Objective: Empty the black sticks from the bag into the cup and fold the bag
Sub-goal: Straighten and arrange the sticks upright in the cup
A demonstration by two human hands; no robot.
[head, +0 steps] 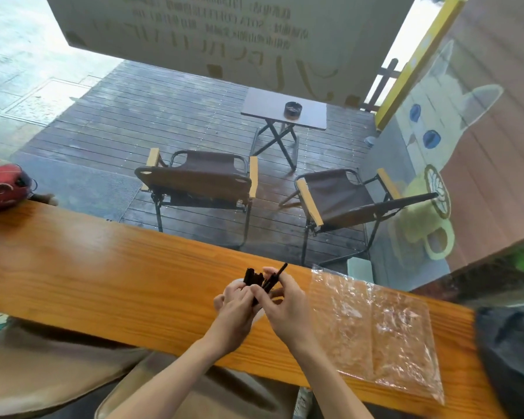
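the cup (256, 313) was almost wholly hidden behind the two hands, only a pale sliver of it showing between and below them, so its shape and what it held could not be made out. the left hand (235, 308) was wrapped around that hidden cup and the lower part of the black sticks (259, 279), fingers curled shut. the right hand (285, 300) pressed in against it from the other side, its fingers pinching the same bundle; the two hands touched. the sticks rose in a tight bunch just above the knuckles, one thin one leaning out to the right past the others; how many there were could not be told.

just to the right of the right hand, clear of both hands, the bag (375, 331) lay flat and crumpled on the wooden counter (103, 267), see-through, its near corner reaching the counter's front edge. a dark blurred shape was cut off at the right border. a red object (3, 182) sat at the counter's far left end, partly out of frame.

beyond the glass stood two folding chairs (200, 179) and a small table (285, 108) with a dark round dish on it.
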